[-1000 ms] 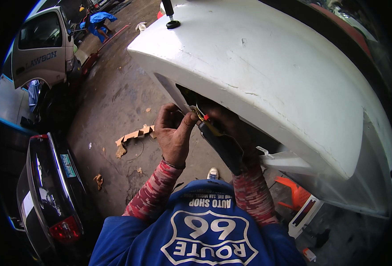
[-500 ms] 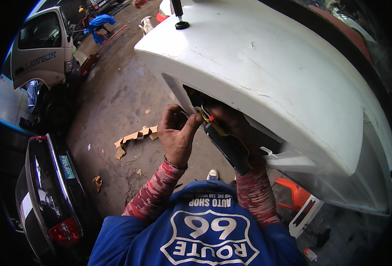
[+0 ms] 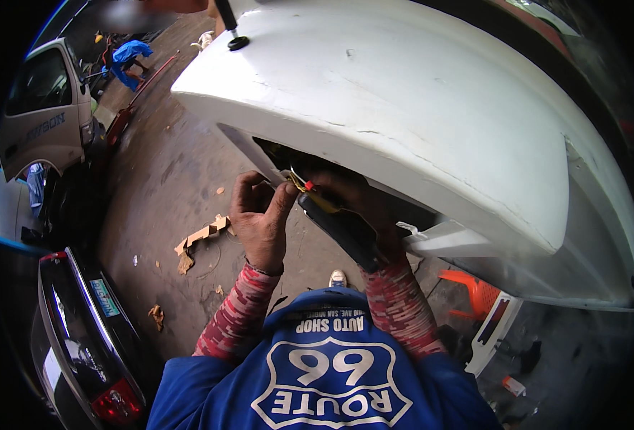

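one white panel [image 3: 374,79] close, left hand [image 3: 262,229] pinched, right hand [image 3: 367,208] gripping tool [image 3: 338,228], black car [image 3: 84,326]

Own bare hands, two: left hand [image 3: 259,233], right hand [image 3: 356,201]. Patterned sleeves [image 3: 237,308], two. Blue T-shirt [image 3: 213,390], one. Black-gripped hand tool [image 3: 342,233], one. White vehicle body panel [image 3: 403,100], one. Black round-footed rod [image 3: 226,14], one. Truck cab [image 3: 66,132], one. Black car [image 3: 80,358], one; licence plate [image 3: 104,297], one; red tail light [image 3: 118,403], one showing. Orange plastic chair [image 3: 478,292], one. Cardboard strip [image 3: 206,233], one. Sneaker [image 3: 338,278], one visible. Distant person in blue [image 3: 129,54], one.
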Demonstrator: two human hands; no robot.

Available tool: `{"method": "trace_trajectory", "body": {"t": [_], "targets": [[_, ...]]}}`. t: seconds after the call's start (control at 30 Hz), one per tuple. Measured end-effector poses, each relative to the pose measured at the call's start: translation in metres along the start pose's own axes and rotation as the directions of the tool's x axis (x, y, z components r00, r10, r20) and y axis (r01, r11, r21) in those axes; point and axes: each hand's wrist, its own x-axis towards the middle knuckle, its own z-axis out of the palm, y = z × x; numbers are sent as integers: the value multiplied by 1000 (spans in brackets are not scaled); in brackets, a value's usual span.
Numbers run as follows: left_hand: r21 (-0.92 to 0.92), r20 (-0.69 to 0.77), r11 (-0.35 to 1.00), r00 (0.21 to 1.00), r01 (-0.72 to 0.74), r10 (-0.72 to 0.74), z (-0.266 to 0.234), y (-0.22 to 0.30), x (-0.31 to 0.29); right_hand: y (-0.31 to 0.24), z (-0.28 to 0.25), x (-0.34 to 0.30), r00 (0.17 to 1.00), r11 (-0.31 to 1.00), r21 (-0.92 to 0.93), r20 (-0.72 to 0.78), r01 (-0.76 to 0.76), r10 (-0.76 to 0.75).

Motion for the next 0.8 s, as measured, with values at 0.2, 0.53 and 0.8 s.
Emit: {"method": "trace_trajectory", "body": {"t": [0.2, 0.53, 0.8], "targets": [[-26, 33, 1000, 999, -12, 13, -3, -3, -1, 5, -12, 27, 987, 1000, -3, 158, -31, 31], [-8, 32, 1000, 999, -26, 26, -2, -1, -1, 20, 3, 17, 991, 989, -65, 46, 132, -129], [37, -9, 999, 1000, 14, -13, 7, -8, -2, 16, 7, -56, 945, 564, 807, -26, -173, 327]]}}
